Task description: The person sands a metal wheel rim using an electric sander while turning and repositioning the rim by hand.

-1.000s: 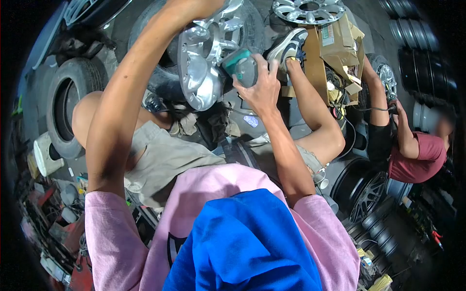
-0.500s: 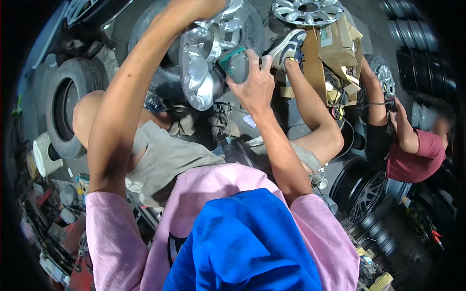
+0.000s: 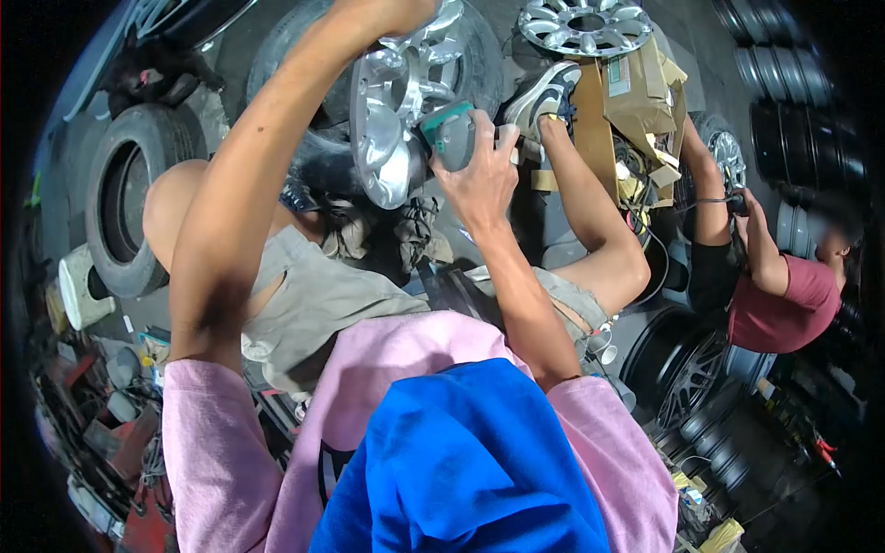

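Note:
A shiny silver alloy wheel (image 3: 395, 152) stands on edge in front of my legs, its spokes turned to the right. My left hand (image 3: 398, 13) is closed on the wheel's upper edge at the top of the view; some of its fingers are hidden. In my right hand (image 3: 484, 175) is a grey-and-teal palm-sized block (image 3: 452, 134), like a sander, with my fingers wrapped round it. The block is close to the right side of the wheel; I cannot tell whether they touch. A tire (image 3: 481, 69) lies behind the wheel.
Another silver wheel (image 3: 586, 28) lies beyond my shoe (image 3: 546, 97). An open cardboard box (image 3: 636, 88) stands beside my leg. A co-worker in a red shirt (image 3: 788, 304) sits at the right. A tire (image 3: 138, 198) and a black animal (image 3: 157, 74) are at the left.
My right hand and the block have shifted slightly, with the block tilted differently and a little away from the wheel. The wheel appears slightly further right; my left hand stays on it.

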Demonstrator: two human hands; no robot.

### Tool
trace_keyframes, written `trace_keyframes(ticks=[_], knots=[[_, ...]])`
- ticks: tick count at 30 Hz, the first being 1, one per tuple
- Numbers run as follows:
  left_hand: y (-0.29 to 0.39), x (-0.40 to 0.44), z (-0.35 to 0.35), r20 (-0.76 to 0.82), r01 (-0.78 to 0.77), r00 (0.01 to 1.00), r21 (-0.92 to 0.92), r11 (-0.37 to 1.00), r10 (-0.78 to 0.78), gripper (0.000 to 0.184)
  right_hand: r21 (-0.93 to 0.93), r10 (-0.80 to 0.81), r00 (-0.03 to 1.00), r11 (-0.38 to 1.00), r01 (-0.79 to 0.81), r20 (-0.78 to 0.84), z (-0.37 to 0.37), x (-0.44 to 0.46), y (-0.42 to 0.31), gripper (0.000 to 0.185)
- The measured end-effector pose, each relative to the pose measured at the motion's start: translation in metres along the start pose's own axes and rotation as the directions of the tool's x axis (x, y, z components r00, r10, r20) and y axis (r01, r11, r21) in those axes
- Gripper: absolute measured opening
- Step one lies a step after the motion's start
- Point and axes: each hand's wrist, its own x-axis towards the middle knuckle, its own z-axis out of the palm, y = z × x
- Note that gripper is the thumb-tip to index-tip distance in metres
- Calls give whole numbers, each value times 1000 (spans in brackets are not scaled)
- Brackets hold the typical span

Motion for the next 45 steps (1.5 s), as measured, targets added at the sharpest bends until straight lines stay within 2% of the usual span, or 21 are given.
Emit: trace_keyframes(ticks=[6,8,12,14,18,21,23,24,26,27,29,30,32,33,34,36,38,40,43,44,45], knots=[[5,1,0,9,7,1000,13,1000,-7,56,31,58,998,998,-57,-28,4,11,-5,85],[8,2,-9,131,73,989,-6,997,-71,58,32,72,997,997,-71,-27,3,9,-4,86],[-5,4,-4,85,71,994,15,997,-72,61,60,114,993,992,-113,-15,7,-5,-2,84],[-7,3,3,-4,55,998,19,998,-55,61,112,167,986,980,-167,1,4,-10,-2,77],[-10,4,1,-12,37,999,-9,999,-37,61,119,184,982,977,-178,-45,8,6,-7,77],[-7,-4,-8,52,73,996,3,997,-73,62,101,202,979,975,-199,-25,7,17,-8,87],[-14,-5,-12,62,6,998,-123,992,2,66,78,187,982,979,-188,20,2,17,-12,86],[-17,-5,-12,62,2,998,-123,992,5,66,79,188,982,979,-189,17,2,14,-10,86],[-26,-7,-11,9,53,998,66,996,-54,58,120,325,945,939,-321,-20,9,5,0,86],[-41,-6,-5,10,53,999,72,996,-54,58,145,410,912,903,-404,-16,13,5,9,86],[-68,9,5,13,-94,996,107,990,93,67,160,442,897,886,-435,-6,17,8,23,86],[-39,-7,-8,32,-67,997,91,994,64,73,168,466,885,872,-461,6,18,13,28,87],[-34,-11,-4,-25,-21,999,94,995,24,75,141,420,907,899,-414,-15,15,23,22,87],[-24,-17,-11,7,15,1000,27,1000,-15,65,127,401,916,907,-401,25,9,29,14,87],[-21,-18,-13,28,38,999,-33,999,-37,63,113,382,922,915,-387,64,4,35,9,87],[-16,-24,-18,23,38,999,-20,999,-37,62,143,348,934,924,-356,74,3,39,10,87],[-23,-24,-20,24,7,1000,-35,999,-6,64,157,315,944,932,-327,97,4,34,20,88],[-36,-23,-19,-2,-9,1000,-46,999,9,69,168,368,921,907,-385,124,8,23,39,89],[-55,-28,-18,-86,-47,995,55,997,51,79,125,415,905,897,-423,90,17,6,66,87],[-66,-28,-21,-68,-47,996,72,996,52,79,142,413,904,893,-426,115,16,3,71,85],[-74,-28,-25,-15,-26,1000,11,1000,26,78,139,390,913,904,-404,121,13,3,73,84]])
